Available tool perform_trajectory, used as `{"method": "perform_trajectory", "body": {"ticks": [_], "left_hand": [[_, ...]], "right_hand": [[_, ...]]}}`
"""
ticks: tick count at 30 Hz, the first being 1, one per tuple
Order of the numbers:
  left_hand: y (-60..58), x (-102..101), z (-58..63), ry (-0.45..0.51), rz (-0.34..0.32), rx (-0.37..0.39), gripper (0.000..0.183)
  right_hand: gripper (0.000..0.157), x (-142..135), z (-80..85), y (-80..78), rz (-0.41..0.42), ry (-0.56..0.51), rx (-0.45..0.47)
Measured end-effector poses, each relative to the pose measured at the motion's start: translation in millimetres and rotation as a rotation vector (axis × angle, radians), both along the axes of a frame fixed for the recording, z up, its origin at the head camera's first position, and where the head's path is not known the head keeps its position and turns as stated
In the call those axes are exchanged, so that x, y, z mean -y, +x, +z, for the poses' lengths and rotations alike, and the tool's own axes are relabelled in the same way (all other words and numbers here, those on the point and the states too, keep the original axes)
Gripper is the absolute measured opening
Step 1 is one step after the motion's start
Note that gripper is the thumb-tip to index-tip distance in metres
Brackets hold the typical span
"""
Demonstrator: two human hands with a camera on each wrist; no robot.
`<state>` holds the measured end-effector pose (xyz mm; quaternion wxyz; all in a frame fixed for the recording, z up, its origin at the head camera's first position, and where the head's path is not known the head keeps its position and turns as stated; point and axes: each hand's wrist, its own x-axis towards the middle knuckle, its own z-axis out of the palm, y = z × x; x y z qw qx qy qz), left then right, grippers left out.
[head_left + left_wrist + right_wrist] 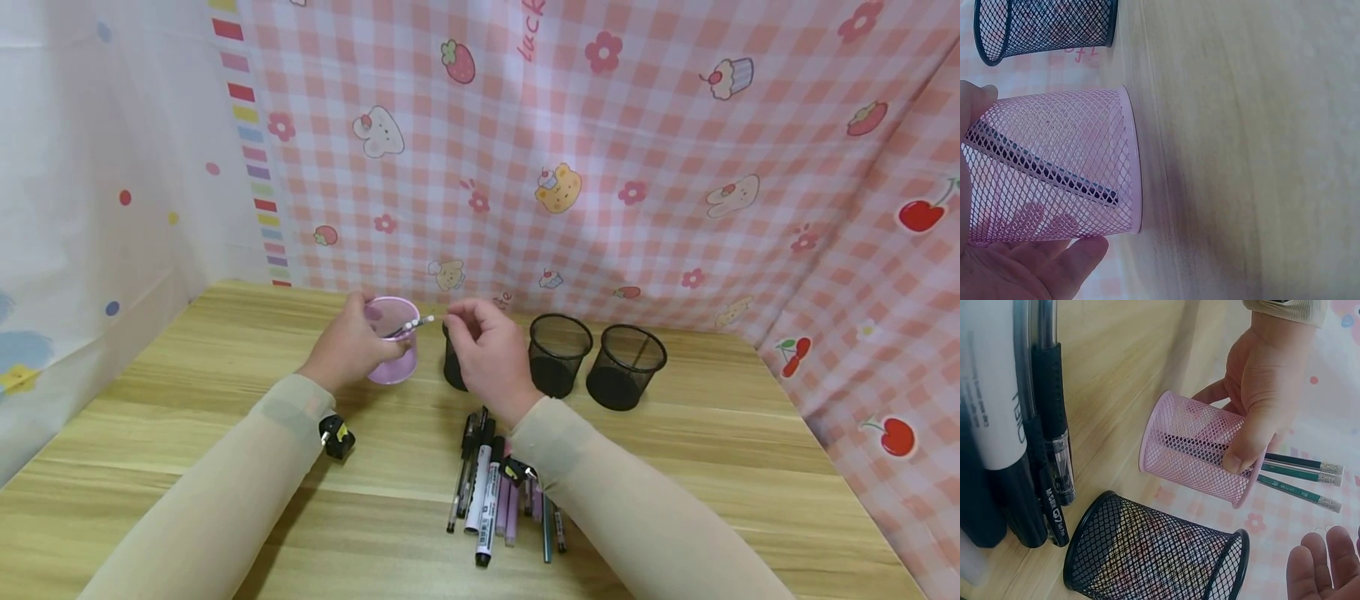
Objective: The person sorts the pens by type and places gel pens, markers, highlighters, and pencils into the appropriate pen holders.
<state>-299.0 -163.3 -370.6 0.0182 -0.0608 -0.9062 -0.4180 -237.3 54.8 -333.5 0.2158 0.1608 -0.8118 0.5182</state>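
Observation:
My left hand (348, 346) grips a pink mesh pen holder (397, 368) around its side, thumb near the rim. Three dark green pencils (1296, 474) with pale eraser ends lean in it and stick out past the rim, best seen in the right wrist view. The holder's base meets the wooden table. Just right of the pencil ends is my right hand (491, 358), fingers bent loosely and apart from the pencils, with nothing visible in them. Behind that hand stands a black mesh pen holder (453, 367), partly hidden in the head view.
Two more black mesh pen holders, a middle one (553, 377) and a right one (618, 387), stand in the row. In front lies a pile of pens with white markers (487, 508) and lilac pens (512, 512), partly under my right forearm. A checked cloth (637, 133) hangs behind the table.

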Motion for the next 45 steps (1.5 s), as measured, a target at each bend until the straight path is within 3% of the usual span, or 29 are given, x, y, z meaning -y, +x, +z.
{"method": "perform_trajectory", "body": {"ticks": [11,15,24,34,45], "left_hand": [[-2.0,0.7,-1.3,0.004,0.002,0.028,0.109],[-1.9,1.6,0.2,0.000,-0.003,0.035,0.109],[-2.2,2.5,0.2,0.000,-0.004,0.033,0.111],[-1.5,1.4,0.3,-0.001,-0.005,0.027,0.110],[-2.4,2.2,-0.7,0.003,-0.009,0.032,0.108]], "right_hand": [[0.017,-25.3,4.4,3.8,0.008,0.027,0.055],[0.017,-44.2,11.0,7.3,0.026,0.091,0.143],[0.020,-83.7,16.2,12.2,0.020,0.416,0.378],[0.025,-107.6,0.5,11.5,0.041,0.780,0.561],[0.030,-115.8,-24.9,6.8,0.021,0.916,0.533]]}}
